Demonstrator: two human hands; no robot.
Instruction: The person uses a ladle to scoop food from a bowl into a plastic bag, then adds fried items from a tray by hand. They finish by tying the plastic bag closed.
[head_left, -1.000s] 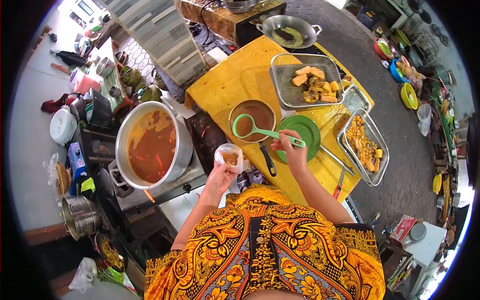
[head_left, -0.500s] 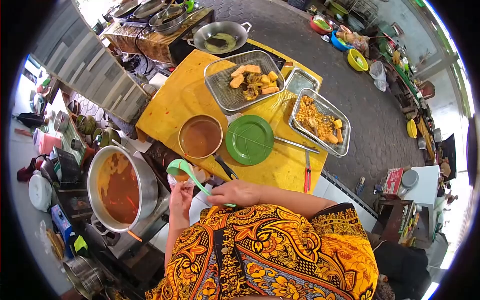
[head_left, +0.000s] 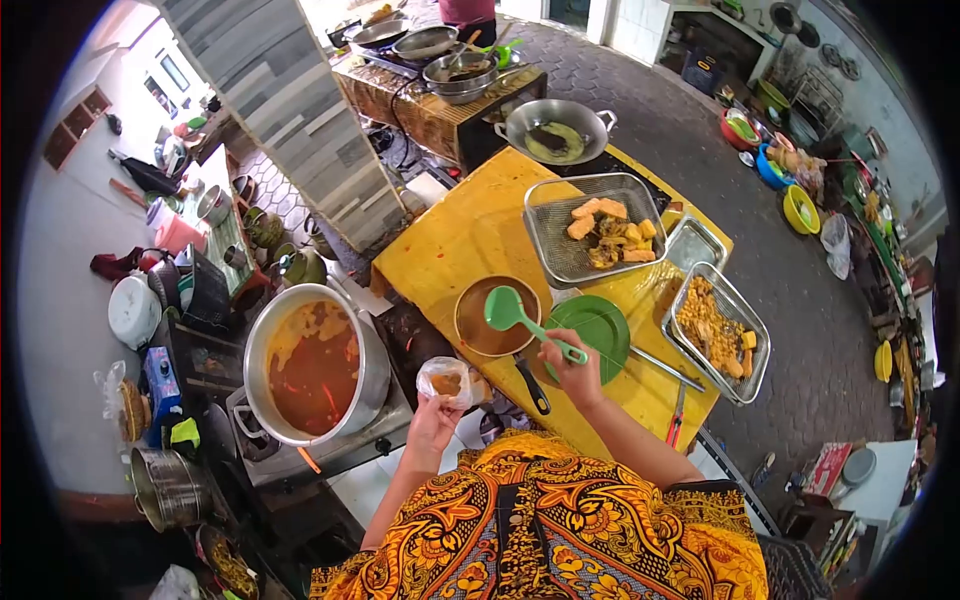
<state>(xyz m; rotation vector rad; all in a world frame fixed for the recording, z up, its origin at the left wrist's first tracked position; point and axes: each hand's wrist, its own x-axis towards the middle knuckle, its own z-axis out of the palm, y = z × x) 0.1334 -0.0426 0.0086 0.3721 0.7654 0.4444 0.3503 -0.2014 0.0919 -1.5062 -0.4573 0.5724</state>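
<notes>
My right hand [head_left: 573, 368] is closed around the handle of a light green ladle [head_left: 506, 309]. The ladle's bowl hangs over a saucepan [head_left: 461, 332] of brown sauce, whose black handle points toward me. Lower to the left, my left hand [head_left: 432, 424] grips a small clear plastic bag [head_left: 446, 380] with orange-brown food inside. Partly behind my right hand lies a green plate [head_left: 607, 325]. Left of the bag, a large metal pot [head_left: 374, 378] of reddish-orange soup sits on a stove.
On the yellow-covered table [head_left: 450, 230] are a wire basket of fried pieces [head_left: 548, 255], another basket [head_left: 690, 345] and a red-handled knife [head_left: 676, 420]. A wok [head_left: 520, 125] stands at the far edge. Beyond, a person [head_left: 467, 12] stands near more pans.
My right hand has carried the ladle from the bag up and right to above the saucepan. The bag stays in my left hand. The whole view has shifted as my head turned.
</notes>
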